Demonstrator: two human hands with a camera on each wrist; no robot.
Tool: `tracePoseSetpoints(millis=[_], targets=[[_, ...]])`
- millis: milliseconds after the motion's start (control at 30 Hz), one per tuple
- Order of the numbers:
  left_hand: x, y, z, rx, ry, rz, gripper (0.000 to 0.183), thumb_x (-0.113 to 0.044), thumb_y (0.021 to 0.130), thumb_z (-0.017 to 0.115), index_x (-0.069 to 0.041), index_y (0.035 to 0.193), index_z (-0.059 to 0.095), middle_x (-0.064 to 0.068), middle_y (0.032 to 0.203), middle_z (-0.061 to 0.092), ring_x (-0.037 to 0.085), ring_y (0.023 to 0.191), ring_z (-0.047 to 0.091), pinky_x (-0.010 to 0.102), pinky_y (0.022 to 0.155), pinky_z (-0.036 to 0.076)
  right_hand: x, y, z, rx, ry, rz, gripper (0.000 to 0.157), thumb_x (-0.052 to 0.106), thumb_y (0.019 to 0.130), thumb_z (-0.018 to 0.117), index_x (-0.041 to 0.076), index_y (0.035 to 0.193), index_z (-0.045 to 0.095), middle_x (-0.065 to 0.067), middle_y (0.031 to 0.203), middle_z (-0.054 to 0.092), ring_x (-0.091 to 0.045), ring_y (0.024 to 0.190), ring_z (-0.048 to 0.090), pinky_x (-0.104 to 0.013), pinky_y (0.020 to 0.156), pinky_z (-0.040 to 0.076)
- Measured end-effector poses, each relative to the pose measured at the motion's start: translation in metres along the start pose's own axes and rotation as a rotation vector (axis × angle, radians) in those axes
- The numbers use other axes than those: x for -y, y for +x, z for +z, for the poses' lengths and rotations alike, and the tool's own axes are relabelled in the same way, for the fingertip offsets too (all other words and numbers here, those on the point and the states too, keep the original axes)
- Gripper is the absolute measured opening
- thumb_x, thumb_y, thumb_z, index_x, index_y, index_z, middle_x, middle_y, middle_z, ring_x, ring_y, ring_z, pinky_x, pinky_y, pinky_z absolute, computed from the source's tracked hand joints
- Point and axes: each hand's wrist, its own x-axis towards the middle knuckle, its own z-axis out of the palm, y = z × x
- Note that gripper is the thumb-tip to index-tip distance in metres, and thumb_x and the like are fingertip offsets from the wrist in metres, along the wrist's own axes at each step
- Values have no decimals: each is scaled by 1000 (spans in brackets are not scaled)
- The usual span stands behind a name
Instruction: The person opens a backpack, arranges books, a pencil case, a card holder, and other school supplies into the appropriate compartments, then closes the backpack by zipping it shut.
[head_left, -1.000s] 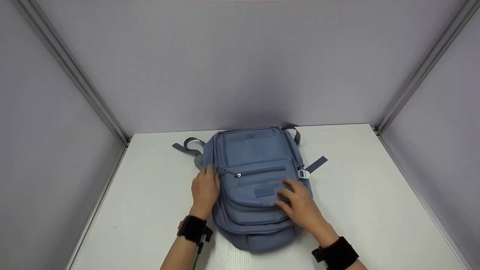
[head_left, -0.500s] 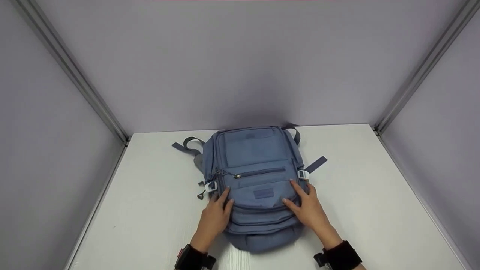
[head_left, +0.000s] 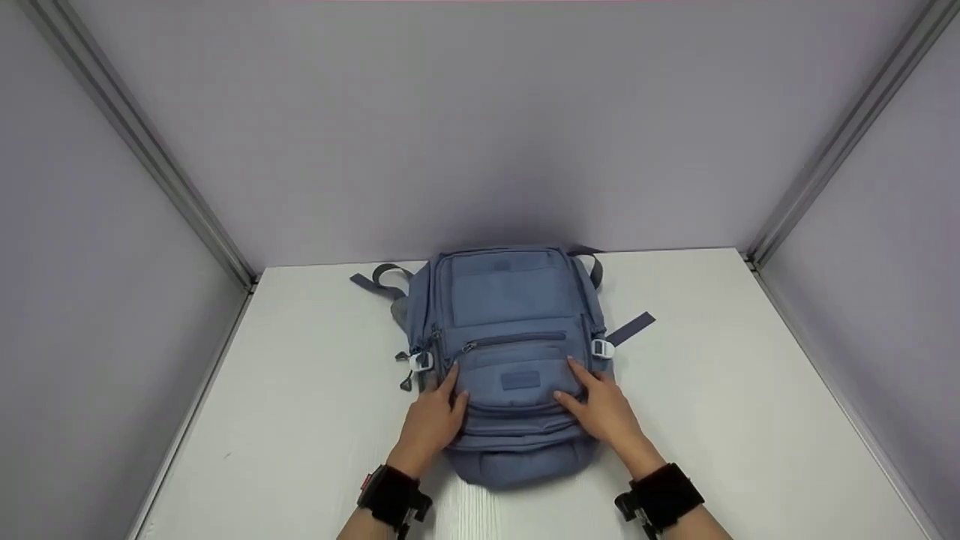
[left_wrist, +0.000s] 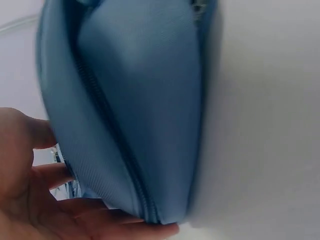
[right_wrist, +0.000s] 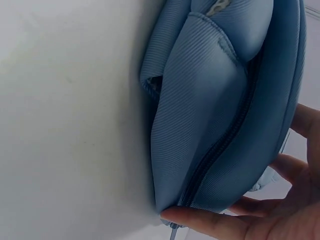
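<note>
A blue backpack [head_left: 510,292] lies front side up on the white table, its top towards the back wall. My left hand [head_left: 431,424] grips its lower left side, thumb and forefinger on the front panel and the other fingers down the side. My right hand [head_left: 611,416] holds the lower right side in a mirrored way. Between the hands the front pocket bulges and its lower folds bunch up. A zipper pull [head_left: 470,346] sits at the left end of the front zip. Along each side, the wrist views show a closed side zip [left_wrist: 107,117].
White buckles [head_left: 421,361] sit on both flanks of the bag. Loose strap ends [head_left: 631,328] lie out on the table [head_left: 300,420] to either side. Close behind the bag's top rises a grey back wall [head_left: 480,135], with side walls at left and right.
My left hand has come down from the zipper pulls to the lower left side, and my right hand has settled on the right side. The backpack has shifted slightly towards the back wall.
</note>
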Motion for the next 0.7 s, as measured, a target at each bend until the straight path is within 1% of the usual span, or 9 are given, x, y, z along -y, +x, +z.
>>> tracePoseSetpoints(millis=[167, 333, 500, 600, 700], targets=[[5, 10, 1, -6, 30, 6, 54, -32, 100, 55, -10, 148, 44, 34, 138, 45, 47, 88, 64, 55, 73, 52, 3, 9, 3, 4, -8, -7, 67, 42, 92, 67, 14, 148, 45, -35, 131, 49, -49, 118, 51, -59, 93, 43], [6, 17, 1, -7, 69, 23, 53, -32, 101, 54, -11, 149, 44, 35, 138, 44, 48, 84, 65, 55, 72, 52, 2, 16, 3, 5, 2, -12, 68, 41, 92, 68, 14, 149, 44, -36, 132, 48, -49, 120, 50, -58, 95, 42], [6, 21, 2, -10, 78, 29, 53, -32, 101, 53, -11, 148, 44, 35, 137, 46, 47, 82, 65, 55, 71, 52, 0, 19, 2, 17, 15, -12, 68, 40, 92, 68, 14, 150, 42, -36, 135, 46, -49, 123, 47, -59, 97, 40], [5, 23, 1, -7, 84, 25, 52, -32, 101, 53, -11, 148, 44, 34, 137, 46, 47, 84, 65, 55, 72, 52, 0, 20, 1, 18, 17, -15, 68, 40, 92, 68, 13, 150, 42, -36, 134, 46, -50, 123, 47, -59, 97, 40], [6, 24, 1, -14, 87, 36, 52, -31, 101, 54, -10, 147, 45, 33, 133, 49, 46, 82, 65, 54, 70, 52, -1, 22, 1, 15, 10, -20, 68, 40, 92, 68, 12, 149, 43, -36, 132, 48, -49, 121, 49, -58, 96, 40]])
